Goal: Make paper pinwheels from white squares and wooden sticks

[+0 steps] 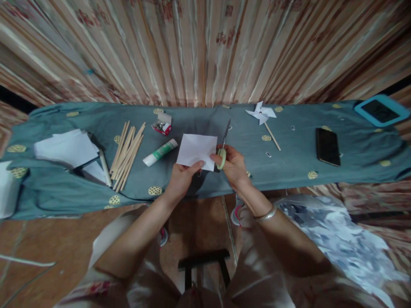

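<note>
A white sheet of paper [197,149] is held between both hands above the table's front half. My left hand [180,179] pinches its lower edge, thumb on top. My right hand [233,164] has scissors [221,157] with pale green handles in its grip, the blades pointing away from me and clear of the sheet. Its thumb also rests at the paper's right edge. Left of the paper lies a green and white glue stick [160,152]. Behind that stands an opened small red and white box [162,124] with small metal pieces inside.
Wooden sticks [127,154] lie left, beside stacked white paper [67,147] and a pen-like white stick [105,167]. A paper pinwheel [261,113] on a stick, a black phone [327,146] and a blue-framed tablet [382,110] lie right. Paper scraps [334,235] fill a floor bag. A curtain hangs behind.
</note>
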Motion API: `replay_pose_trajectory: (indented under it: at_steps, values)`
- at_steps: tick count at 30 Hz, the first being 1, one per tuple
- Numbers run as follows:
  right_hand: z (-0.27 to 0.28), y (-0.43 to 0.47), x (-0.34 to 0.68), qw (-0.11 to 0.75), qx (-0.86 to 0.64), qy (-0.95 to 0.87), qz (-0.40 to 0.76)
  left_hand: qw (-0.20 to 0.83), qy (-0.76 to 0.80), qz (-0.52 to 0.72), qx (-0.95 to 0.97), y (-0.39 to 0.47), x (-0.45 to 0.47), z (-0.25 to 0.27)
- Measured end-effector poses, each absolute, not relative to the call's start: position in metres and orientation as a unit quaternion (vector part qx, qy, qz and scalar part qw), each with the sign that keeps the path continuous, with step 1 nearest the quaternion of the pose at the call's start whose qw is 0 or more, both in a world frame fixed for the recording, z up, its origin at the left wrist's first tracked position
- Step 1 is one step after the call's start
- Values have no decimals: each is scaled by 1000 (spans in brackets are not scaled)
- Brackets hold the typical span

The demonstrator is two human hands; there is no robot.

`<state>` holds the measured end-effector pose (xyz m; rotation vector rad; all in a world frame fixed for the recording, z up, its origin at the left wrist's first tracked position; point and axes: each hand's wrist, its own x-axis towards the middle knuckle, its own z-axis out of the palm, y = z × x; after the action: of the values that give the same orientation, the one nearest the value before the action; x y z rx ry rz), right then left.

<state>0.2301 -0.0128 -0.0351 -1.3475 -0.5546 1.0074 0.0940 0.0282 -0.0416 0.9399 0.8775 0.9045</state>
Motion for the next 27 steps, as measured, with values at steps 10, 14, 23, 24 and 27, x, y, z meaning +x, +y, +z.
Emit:
replay_pose_trajectory:
  at_steps: [10,14,23,24,27]
  values:
    - [-33,-27,230,516,-580,-339,532,647,430,467,422,53,83,-36]
    - [-28,-37,233,415,-550,-391,610,640,437,490,399,63,77,-34]
    - [-26,-41,230,365,-521,-389,666,650,466,472,370,63,78,-30]
    - [-27,-40,229,367,-522,-387,666,651,468,471,369,62,79,-30]
    - [-29,-40,229,375,-526,-382,661,650,463,474,372,59,81,-31]
